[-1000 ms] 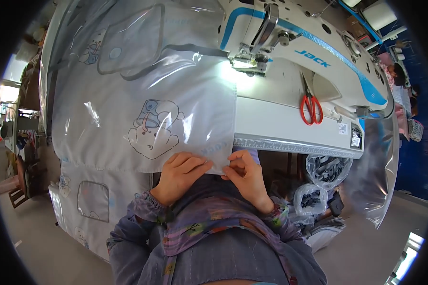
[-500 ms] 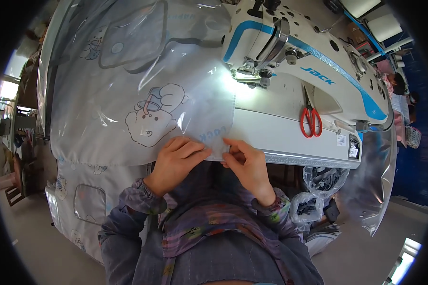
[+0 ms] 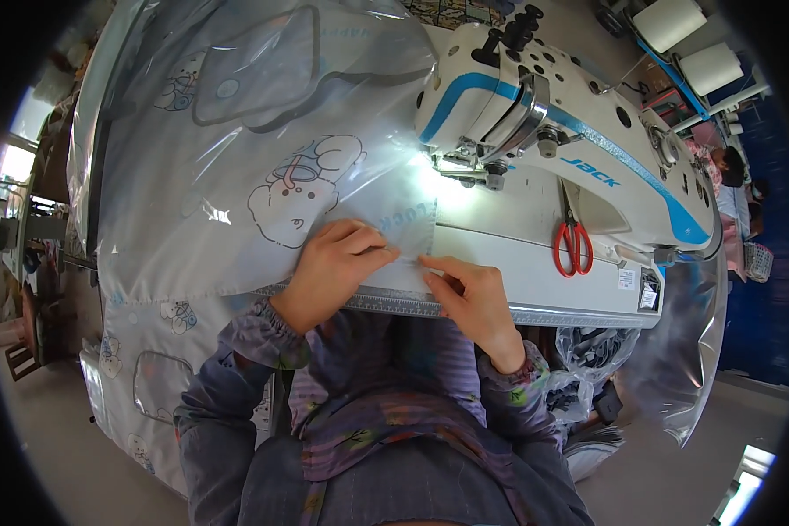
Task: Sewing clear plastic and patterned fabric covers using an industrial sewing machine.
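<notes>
A pale translucent plastic sheet [image 3: 210,210], printed with a cartoon figure, covers the left of the sewing table up to the sewing machine [image 3: 491,105]. Its near right corner lies between my hands. My left hand [image 3: 333,267] grips the near edge, thumb and fingers pinched together. Just right of it, my right hand [image 3: 473,298] pinches the same corner, fingers curled. Both are over the table's front edge, nearer me than the machine's lit needle area [image 3: 460,171]. Red-handled scissors [image 3: 572,245] lie on the table to the right, touched by neither hand.
A ruler strip [image 3: 543,317] runs along the table's front edge. More printed sheet [image 3: 162,386] hangs at the lower left. Clear bags with dark scraps [image 3: 592,355] hang below the table at right. White thread cones [image 3: 710,67] stand at the far right, with other people beyond.
Both hands and the sheet's near edge have moved away from me, toward the machine. More of the ruler strip now shows below my hands. The view has shifted slightly.
</notes>
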